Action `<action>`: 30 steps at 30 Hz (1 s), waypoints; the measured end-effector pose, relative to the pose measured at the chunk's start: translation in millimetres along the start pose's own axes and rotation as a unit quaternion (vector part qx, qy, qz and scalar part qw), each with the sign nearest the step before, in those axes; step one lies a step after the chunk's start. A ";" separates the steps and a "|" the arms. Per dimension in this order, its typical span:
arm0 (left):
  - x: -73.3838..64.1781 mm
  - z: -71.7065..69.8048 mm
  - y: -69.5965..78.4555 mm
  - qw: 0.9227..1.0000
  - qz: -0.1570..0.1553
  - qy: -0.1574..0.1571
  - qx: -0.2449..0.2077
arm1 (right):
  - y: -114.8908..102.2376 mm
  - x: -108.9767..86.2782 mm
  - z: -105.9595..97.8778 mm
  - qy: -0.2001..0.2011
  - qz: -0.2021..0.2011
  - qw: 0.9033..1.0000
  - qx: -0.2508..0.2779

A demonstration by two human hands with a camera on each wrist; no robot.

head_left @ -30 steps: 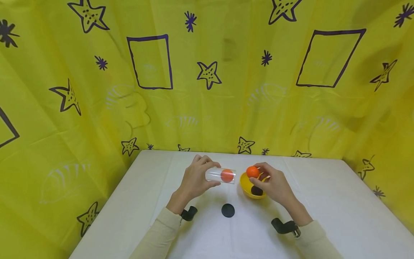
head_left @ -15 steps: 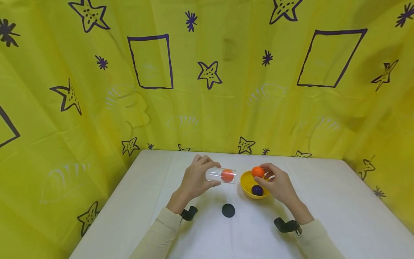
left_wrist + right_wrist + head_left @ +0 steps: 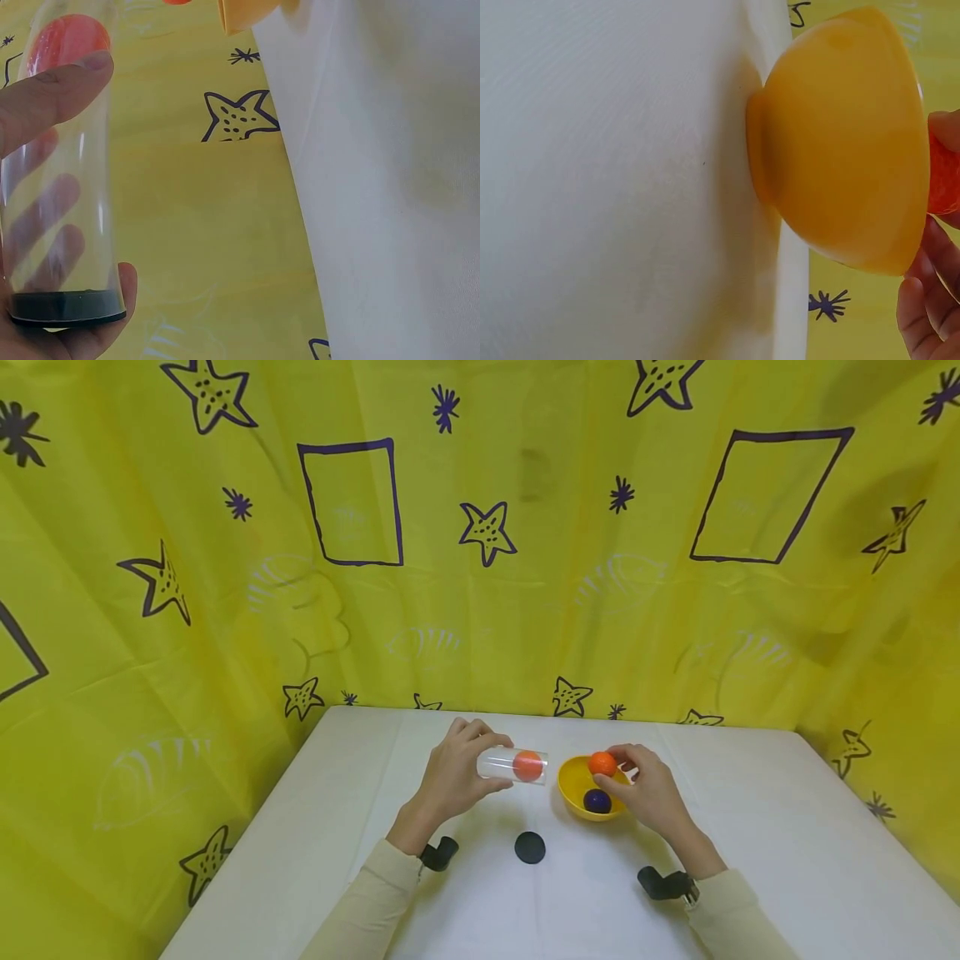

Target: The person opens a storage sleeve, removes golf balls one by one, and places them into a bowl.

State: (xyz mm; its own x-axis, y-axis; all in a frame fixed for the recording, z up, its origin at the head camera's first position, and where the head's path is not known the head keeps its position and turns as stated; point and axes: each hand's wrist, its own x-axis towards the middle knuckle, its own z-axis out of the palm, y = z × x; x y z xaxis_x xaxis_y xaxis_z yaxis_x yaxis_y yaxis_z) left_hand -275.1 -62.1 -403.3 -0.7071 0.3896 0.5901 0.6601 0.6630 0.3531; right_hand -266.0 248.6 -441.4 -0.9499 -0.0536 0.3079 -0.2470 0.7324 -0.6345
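My left hand (image 3: pixel 459 772) grips a clear plastic tube (image 3: pixel 495 763) held sideways, its mouth toward the bowl. An orange-red ball (image 3: pixel 528 766) sits inside near that end; in the left wrist view a black cap (image 3: pixel 67 307) closes the other end. With thumb and fingers my right hand (image 3: pixel 651 789) pinches an orange ball (image 3: pixel 602 764) over the yellow bowl (image 3: pixel 572 787). Inside the bowl lies a dark purple ball (image 3: pixel 597 802). The right wrist view shows the bowl from the side, the pinched ball at its rim and partly hidden by fingers.
A round black lid (image 3: pixel 530 847) lies on the white table (image 3: pixel 480 910) between the forearms. Yellow curtains (image 3: pixel 465 610) with drawn stars hang behind and beside the table. A black wrist camera (image 3: pixel 663 883) is strapped to the right wrist, another (image 3: pixel 439 854) to the left.
My right hand has shifted slightly right with the orange ball, from the bowl's left side to over its far right part. The purple ball shows more plainly. The left hand stays put.
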 end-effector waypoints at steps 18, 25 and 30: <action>1.5 0.1 -0.8 1.000 0.000 -0.006 -0.012 | 12.3 1.8 5.0 -0.016 0.047 0.999 -0.018; 1.3 -0.7 0.2 1.000 -0.002 -0.007 -0.015 | 15.8 1.7 6.5 -0.028 0.061 0.998 -0.018; 0.7 -0.6 0.4 1.000 -0.001 -0.005 -0.019 | 16.4 1.8 6.8 -0.033 0.068 0.997 -0.017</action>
State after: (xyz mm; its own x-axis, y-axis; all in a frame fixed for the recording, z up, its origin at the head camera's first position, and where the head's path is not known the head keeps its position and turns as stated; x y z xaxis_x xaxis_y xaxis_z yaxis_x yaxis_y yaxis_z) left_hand -275.2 -61.9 -402.3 -0.7107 0.3946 0.5825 0.6677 0.6392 0.3816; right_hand -273.1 256.0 -456.1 -0.9849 0.0054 0.1728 -0.1085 0.7589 -0.6421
